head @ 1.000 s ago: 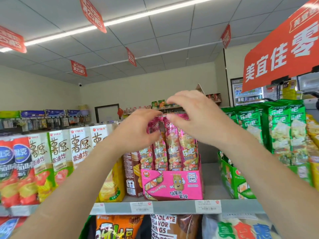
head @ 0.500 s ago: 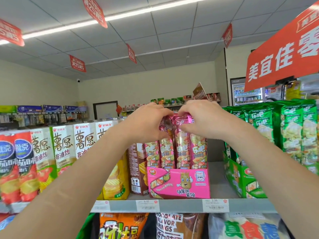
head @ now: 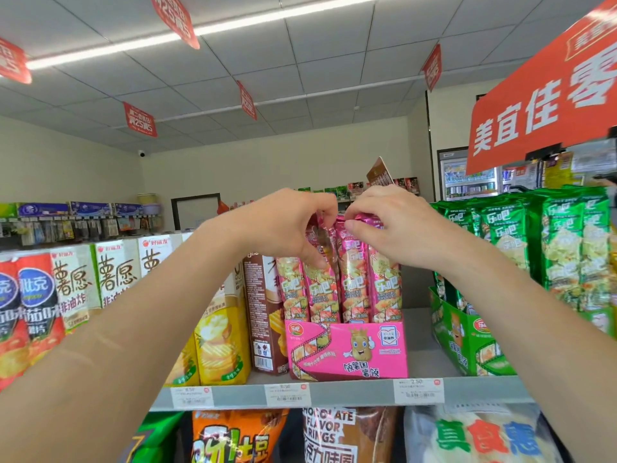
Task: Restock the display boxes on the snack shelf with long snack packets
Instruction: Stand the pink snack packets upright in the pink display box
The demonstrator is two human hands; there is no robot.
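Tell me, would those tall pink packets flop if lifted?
Probably light and fairly stiff: the pink packets stand upright in the display box. Shiny foil likely slips; tops crease where the left hand and right hand pinch.

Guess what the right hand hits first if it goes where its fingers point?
The right hand points leftward, so probably the left hand, close by at the tops of the shiny pink long snack packets both pinch. Depth is unclear.
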